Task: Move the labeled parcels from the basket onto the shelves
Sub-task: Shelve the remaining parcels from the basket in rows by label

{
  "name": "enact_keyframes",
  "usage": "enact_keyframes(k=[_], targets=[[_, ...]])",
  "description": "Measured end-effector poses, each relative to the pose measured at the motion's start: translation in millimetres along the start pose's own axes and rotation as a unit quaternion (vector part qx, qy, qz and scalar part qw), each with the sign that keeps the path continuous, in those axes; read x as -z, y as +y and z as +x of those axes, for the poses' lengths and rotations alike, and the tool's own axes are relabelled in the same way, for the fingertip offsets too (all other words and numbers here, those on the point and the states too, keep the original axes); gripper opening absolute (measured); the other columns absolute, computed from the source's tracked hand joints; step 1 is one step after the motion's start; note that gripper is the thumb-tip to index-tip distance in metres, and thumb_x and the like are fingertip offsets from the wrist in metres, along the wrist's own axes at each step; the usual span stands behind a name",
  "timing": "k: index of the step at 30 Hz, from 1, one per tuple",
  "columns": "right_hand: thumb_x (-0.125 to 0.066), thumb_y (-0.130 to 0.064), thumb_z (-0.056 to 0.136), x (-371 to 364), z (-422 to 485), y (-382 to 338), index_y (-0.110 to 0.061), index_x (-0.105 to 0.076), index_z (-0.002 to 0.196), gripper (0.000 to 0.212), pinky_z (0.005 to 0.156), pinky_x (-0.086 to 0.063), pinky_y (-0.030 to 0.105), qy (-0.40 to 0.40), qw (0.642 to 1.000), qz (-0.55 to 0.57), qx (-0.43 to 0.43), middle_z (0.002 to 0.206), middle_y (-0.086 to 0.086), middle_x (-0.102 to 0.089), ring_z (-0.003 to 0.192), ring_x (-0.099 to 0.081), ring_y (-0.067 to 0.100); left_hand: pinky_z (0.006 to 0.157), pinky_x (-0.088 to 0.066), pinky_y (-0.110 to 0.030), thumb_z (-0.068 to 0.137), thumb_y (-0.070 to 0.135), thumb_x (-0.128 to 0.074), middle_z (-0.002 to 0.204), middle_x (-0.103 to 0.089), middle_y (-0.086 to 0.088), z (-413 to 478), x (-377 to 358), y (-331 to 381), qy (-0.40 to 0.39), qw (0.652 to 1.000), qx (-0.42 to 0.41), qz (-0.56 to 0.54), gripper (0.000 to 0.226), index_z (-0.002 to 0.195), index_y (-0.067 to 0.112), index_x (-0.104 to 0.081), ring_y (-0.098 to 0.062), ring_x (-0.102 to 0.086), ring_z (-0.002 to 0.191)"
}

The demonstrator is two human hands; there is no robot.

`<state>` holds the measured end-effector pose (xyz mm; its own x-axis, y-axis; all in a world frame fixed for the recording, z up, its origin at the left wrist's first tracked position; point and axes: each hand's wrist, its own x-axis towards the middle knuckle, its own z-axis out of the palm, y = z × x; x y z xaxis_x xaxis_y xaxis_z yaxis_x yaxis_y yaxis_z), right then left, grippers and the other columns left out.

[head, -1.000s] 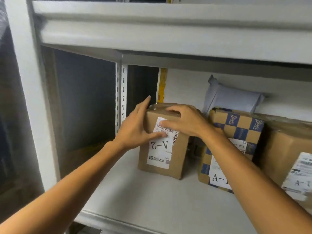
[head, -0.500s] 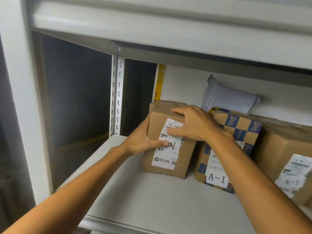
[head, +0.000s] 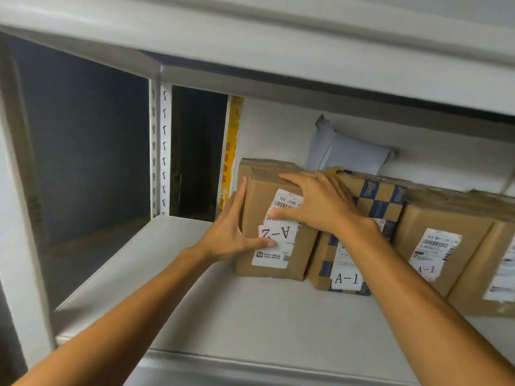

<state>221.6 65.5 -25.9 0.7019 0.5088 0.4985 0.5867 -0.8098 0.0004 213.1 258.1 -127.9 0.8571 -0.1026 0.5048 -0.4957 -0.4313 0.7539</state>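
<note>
A brown cardboard parcel with an upside-down "A-2" label stands upright on the white shelf, its right side against a checkered parcel. My left hand holds its left front corner, thumb on the label and fingers along the left side. My right hand grips its top right edge, fingers over the top and thumb on the barcode label. The basket is out of view.
Right of it stand a blue-checkered parcel marked A-1, a brown box marked A-1 and another box at the frame edge. A grey poly mailer leans behind them. The upper shelf hangs close overhead; a slotted post stands at the left.
The A-2 parcel has shifted right and now touches the checkered parcel. Both hands kept hold of it, the left sliding down its left side.
</note>
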Motion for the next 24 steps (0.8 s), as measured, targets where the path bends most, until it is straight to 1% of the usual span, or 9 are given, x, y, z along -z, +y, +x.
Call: enact_keyframes(k=[2,5,6,8,9,11,15,20,24], targets=[[-0.068,-0.071,0.068,0,-3,4,-0.031,-0.040,0.144,0.090,0.109,-0.029,0.037,0.011,1.000,-0.020,0.011,0.147,-0.004,-0.045,0.134,-0.039,0.019,0.094,-0.053,-0.043,0.060,0.053,-0.085,0.145,-0.039,0.011,2,-4,0,0.009,1.000,0.002,0.006,0.127,0.145,0.053,0.009,-0.011,-0.051,0.124],[-0.064,-0.065,0.077,-6,-8,17,-0.025,-0.045,0.142,0.078,0.109,-0.028,0.035,0.044,0.998,-0.024,0.044,0.144,-0.002,-0.048,0.133,-0.040,0.018,0.085,-0.055,-0.024,0.065,0.041,-0.085,0.134,-0.049,0.017,7,-12,0,0.008,1.000,0.008,-0.005,0.122,0.149,0.045,0.003,0.004,-0.054,0.116],[-0.061,-0.062,0.082,-9,-11,21,-0.022,-0.051,0.137,0.069,0.109,-0.028,0.036,0.087,0.994,-0.024,0.065,0.139,0.000,-0.053,0.131,-0.044,0.020,0.080,-0.055,-0.019,0.066,0.039,-0.085,0.130,-0.051,0.019,7,-14,0,0.009,1.000,0.010,-0.007,0.120,0.150,0.042,0.001,0.007,-0.054,0.113],[-0.055,-0.048,0.088,-17,-16,31,-0.014,-0.061,0.126,0.051,0.110,-0.027,0.040,0.206,0.974,-0.032,0.093,0.127,0.005,-0.062,0.124,-0.051,0.025,0.077,-0.056,-0.017,0.064,0.038,-0.084,0.125,-0.054,0.020,10,-14,0,0.010,1.000,0.015,-0.010,0.118,0.151,0.039,-0.004,0.009,-0.056,0.109],[-0.052,-0.041,0.089,-20,-18,36,-0.012,-0.063,0.122,0.045,0.112,-0.027,0.043,0.255,0.962,-0.037,0.085,0.123,0.006,-0.064,0.122,-0.053,0.026,0.077,-0.056,-0.017,0.064,0.037,-0.084,0.124,-0.056,0.020,10,-14,1,0.011,1.000,0.018,-0.014,0.118,0.151,0.037,-0.006,0.010,-0.057,0.107],[-0.049,-0.033,0.089,-24,-23,46,-0.010,-0.064,0.117,0.040,0.112,-0.029,0.048,0.300,0.951,-0.055,0.038,0.119,0.008,-0.065,0.118,-0.054,0.028,0.074,-0.056,-0.016,0.063,0.034,-0.084,0.122,-0.056,0.021,12,-16,3,0.015,1.000,0.019,-0.019,0.117,0.151,0.036,-0.007,0.010,-0.058,0.106],[-0.043,-0.028,0.093,-33,-29,64,-0.009,-0.065,0.112,0.035,0.114,-0.026,0.045,0.313,0.946,-0.085,0.014,0.120,0.009,-0.062,0.116,-0.052,0.027,0.066,-0.055,-0.017,0.061,0.035,-0.085,0.125,-0.057,0.014,15,-27,4,0.025,0.999,0.022,-0.029,0.116,0.151,0.035,-0.012,0.004,-0.061,0.105],[-0.039,-0.017,0.094,-39,-25,69,-0.006,-0.067,0.104,0.032,0.115,-0.023,0.045,0.352,0.933,-0.076,0.001,0.115,0.012,-0.063,0.115,-0.055,0.029,0.068,-0.055,-0.016,0.060,0.037,-0.086,0.127,-0.058,0.010,18,-33,1,0.028,0.999,0.018,-0.023,0.115,0.151,0.032,-0.015,-0.006,-0.062,0.108],[-0.036,-0.017,0.094,-41,-26,60,-0.004,-0.062,0.117,0.038,0.120,-0.011,0.045,0.349,0.937,-0.025,-0.008,0.131,0.015,-0.056,0.132,-0.044,0.031,0.074,-0.055,-0.015,0.058,0.042,-0.087,0.128,-0.058,0.012,12,-34,-1,0.030,0.999,0.023,-0.032,0.119,0.150,0.035,-0.012,-0.006,-0.061,0.111]])
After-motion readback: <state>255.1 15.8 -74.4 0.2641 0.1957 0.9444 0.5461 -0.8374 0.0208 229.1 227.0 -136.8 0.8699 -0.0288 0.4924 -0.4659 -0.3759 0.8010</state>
